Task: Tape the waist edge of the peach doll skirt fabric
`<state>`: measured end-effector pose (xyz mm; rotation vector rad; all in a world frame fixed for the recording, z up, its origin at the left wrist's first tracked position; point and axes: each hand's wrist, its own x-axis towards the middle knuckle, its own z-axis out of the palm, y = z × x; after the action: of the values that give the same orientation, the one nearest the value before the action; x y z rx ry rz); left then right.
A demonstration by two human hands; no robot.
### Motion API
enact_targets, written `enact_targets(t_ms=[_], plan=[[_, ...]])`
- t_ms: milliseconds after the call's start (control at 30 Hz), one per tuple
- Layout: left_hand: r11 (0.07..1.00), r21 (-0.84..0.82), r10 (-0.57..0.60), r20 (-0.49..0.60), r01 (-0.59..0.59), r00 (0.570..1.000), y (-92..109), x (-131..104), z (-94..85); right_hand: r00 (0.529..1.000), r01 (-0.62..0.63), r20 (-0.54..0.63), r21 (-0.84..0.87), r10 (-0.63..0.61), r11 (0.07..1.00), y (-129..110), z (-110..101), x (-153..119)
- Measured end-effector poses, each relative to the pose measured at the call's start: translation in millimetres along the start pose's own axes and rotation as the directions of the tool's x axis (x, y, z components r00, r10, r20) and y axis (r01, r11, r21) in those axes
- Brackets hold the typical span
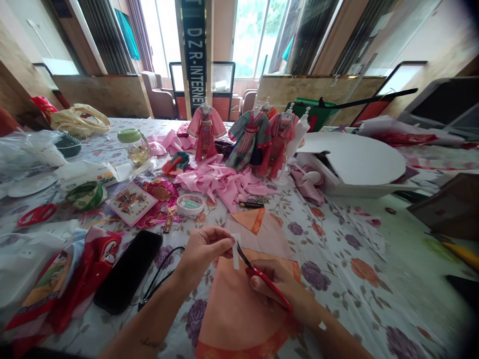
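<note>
Between thumb and fingers, my left hand (209, 249) pinches a narrow white strip (236, 255), perhaps tape or paper, which hangs down. My right hand (279, 284) grips red-handled scissors (270, 284), their dark blades pointing up and left at the strip's edge. Whether the blades touch the strip I cannot tell. Under both hands lies an orange fabric piece (232, 304) with a brighter patterned border. Beyond it are a pale sheer piece (269, 234) and a small orange scrap (251, 218). A white tape roll (189, 204) lies past my left hand.
A black phone (129, 271) and a cable lie left. Pink fabric scraps (224, 182) are heaped below several dressed doll forms, one in a pink robe (205, 129). A lidded glass jar (133, 147), another red scissors (37, 214) and a round white board (352, 157) stand around on the flowered tablecloth (337, 284).
</note>
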<state>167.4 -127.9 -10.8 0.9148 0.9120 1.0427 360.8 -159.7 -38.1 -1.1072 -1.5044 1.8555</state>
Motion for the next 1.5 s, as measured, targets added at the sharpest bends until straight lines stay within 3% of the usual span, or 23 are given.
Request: enact_targets(t_ms=[300,800,1100,1500], plan=[[0.995,-0.057,-0.085,0.006,0.085,0.996,-3.8,-3.6,6.9,0.996,0.038,-0.085,-0.029,-0.040,0.999,-2.4,3.2,0.7],[0.991,-0.093,-0.099,-0.005,0.098,0.995,-4.1,-1.1,6.1,0.991,0.002,-0.137,-0.022,-0.005,1.000,-4.7,9.6,0.4],[0.976,-0.144,-0.164,-0.014,0.160,0.986,0.1,-2.0,7.3,0.979,0.002,-0.201,-0.134,-0.030,0.991,-9.6,10.9,0.3],[0.911,-0.283,-0.289,0.077,0.299,0.954,0.9,-0.7,0.0,0.948,0.034,-0.281,-0.372,-0.148,0.928,-14.4,10.9,1.3]])
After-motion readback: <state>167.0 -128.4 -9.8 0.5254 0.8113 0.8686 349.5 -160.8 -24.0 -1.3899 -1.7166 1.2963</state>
